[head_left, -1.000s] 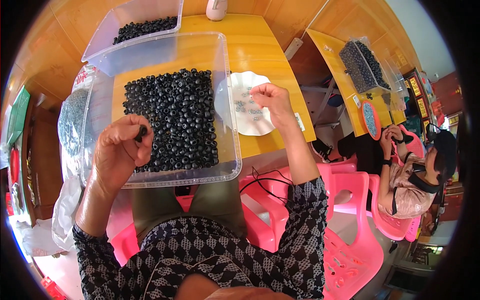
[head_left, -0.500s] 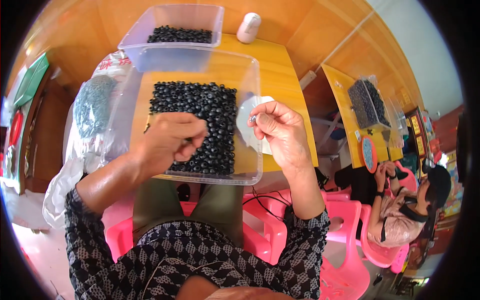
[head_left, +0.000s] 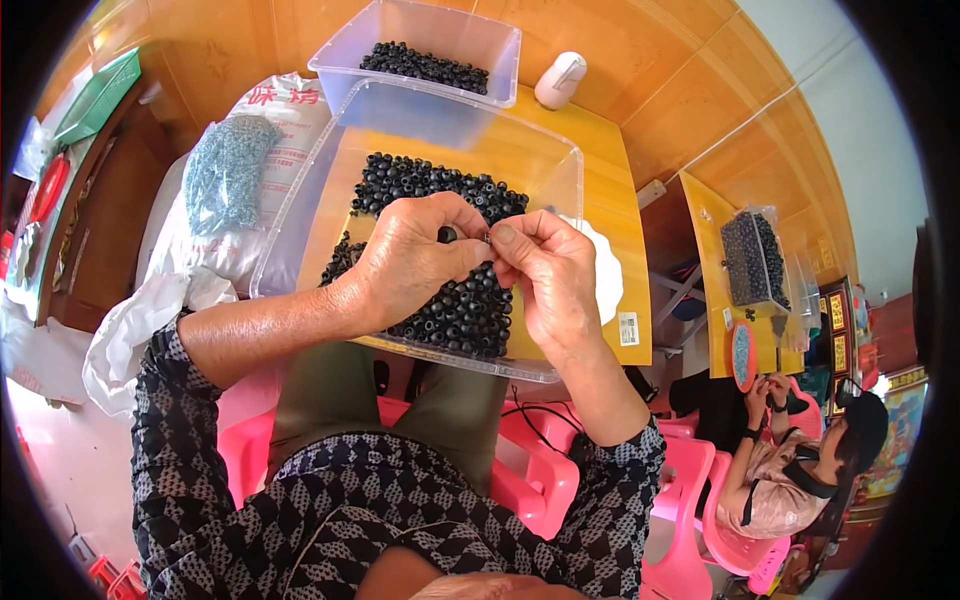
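My left hand is closed, with a black round bead-like piece between its thumb and fingers. My right hand pinches a tiny shiny metal piece at its fingertips. The fingertips of both hands meet above a clear plastic bin, whose near part sits over my lap. Many black round pieces, some with holes showing, lie in that bin beneath my hands. How the metal piece and the black piece touch is too small to tell.
Behind stands a second clear bin of black pieces, beside a pinkish-white bottle. A bag of bluish-grey small parts lies on a white sack at left. A white plate is at right. Farther right, a person sits at another table.
My hands have come together at the fingertips from being apart. A black piece now shows in my left hand. The whole view has shifted, with the bins now further right.
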